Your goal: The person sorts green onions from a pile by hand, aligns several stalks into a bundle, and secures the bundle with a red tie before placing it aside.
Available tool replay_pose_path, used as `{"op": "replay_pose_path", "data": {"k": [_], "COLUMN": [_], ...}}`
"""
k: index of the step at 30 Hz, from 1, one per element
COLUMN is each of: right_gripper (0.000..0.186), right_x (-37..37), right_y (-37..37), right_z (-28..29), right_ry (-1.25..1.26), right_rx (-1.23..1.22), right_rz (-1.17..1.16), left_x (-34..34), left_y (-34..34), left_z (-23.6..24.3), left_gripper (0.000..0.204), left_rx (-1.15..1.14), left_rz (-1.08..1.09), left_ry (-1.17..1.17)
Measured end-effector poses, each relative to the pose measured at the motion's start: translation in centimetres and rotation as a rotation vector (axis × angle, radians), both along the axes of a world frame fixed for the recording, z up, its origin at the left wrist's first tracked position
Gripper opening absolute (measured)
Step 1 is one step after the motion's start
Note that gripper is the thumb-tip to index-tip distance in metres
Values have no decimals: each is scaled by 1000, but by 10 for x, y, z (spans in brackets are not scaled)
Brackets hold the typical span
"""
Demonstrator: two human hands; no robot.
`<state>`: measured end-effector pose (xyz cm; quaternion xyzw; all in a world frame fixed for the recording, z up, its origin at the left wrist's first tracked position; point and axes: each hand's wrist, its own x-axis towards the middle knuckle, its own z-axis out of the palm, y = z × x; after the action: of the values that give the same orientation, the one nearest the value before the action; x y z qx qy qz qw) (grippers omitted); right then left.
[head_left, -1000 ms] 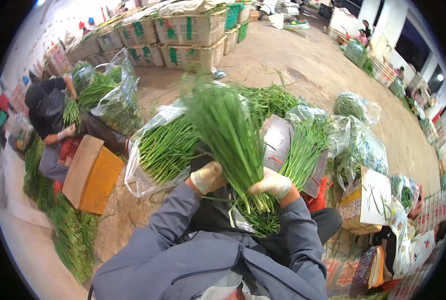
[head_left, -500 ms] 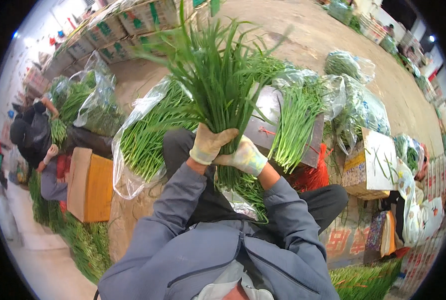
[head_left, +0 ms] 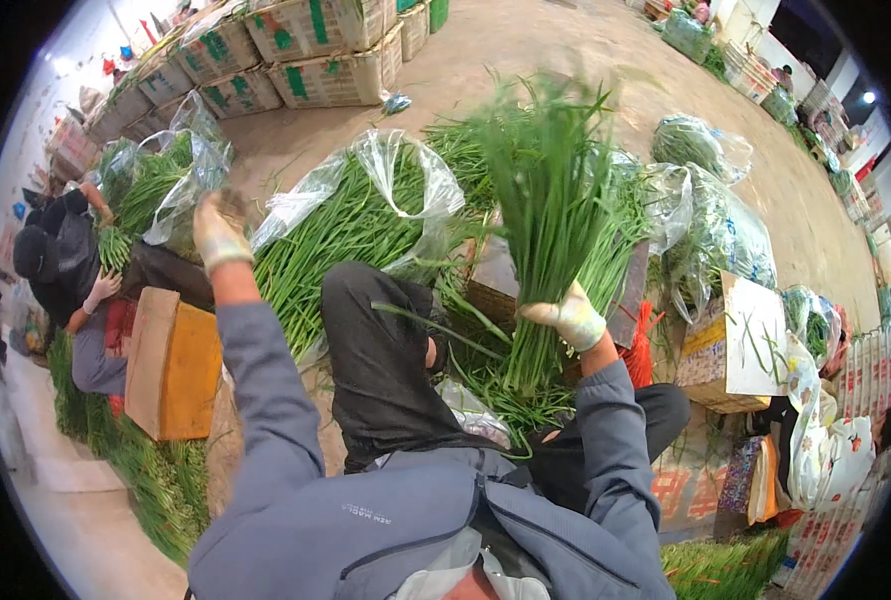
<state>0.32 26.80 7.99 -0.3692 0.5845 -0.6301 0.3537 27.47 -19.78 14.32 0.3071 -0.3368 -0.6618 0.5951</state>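
Note:
My right hand (head_left: 573,318), in a pale stained work glove, grips a thick bunch of garlic chives (head_left: 546,225) near its lower stalks. The bunch stands upright, its leafy tops fanned out and blurred. My left hand (head_left: 222,232), gloved too, is raised off to the left with its fingers loosely apart and nothing in it. Between the hands, a clear plastic bag (head_left: 428,190) lies spread around a heap of loose chives (head_left: 351,235). Behind the held bunch is a dark low stand (head_left: 491,285), partly hidden, with more chives (head_left: 626,225) on top.
Red ties (head_left: 643,345) hang beside the stand. Loose stalks (head_left: 526,410) lie between my legs. At left, a co-worker (head_left: 61,255) holds greens behind an orange-sided box (head_left: 181,365). Bagged greens (head_left: 721,225) and a carton (head_left: 716,350) stand right; stacked cartons (head_left: 316,80) are at the back.
My left hand has let go of the bunch and swung out to the left. My right hand has carried the bunch to the right, over the stand.

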Motion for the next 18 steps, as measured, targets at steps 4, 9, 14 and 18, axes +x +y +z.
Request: {"op": "replay_pose_path", "data": {"k": [4, 9, 14, 18], "right_gripper": [40, 44, 49, 46], "right_x": [-17, -23, -61, -99], "right_y": [-11, -56, -78, -62], "right_z": [16, 53, 11, -112], "right_ry": [95, 385, 964, 647], "right_rx": [-39, -52, -81, 95], "right_rz": [-76, -82, -108, -99], "left_x": [-56, -170, -228, -271], "left_y": [162, 242, 265, 265], "left_z": [6, 19, 18, -89], "left_gripper": [46, 109, 94, 79], "left_rx": [-281, -882, -765, -168], "left_rz": [-866, -939, -911, -1267], "left_ry": [-591, -707, -305, 44]}}
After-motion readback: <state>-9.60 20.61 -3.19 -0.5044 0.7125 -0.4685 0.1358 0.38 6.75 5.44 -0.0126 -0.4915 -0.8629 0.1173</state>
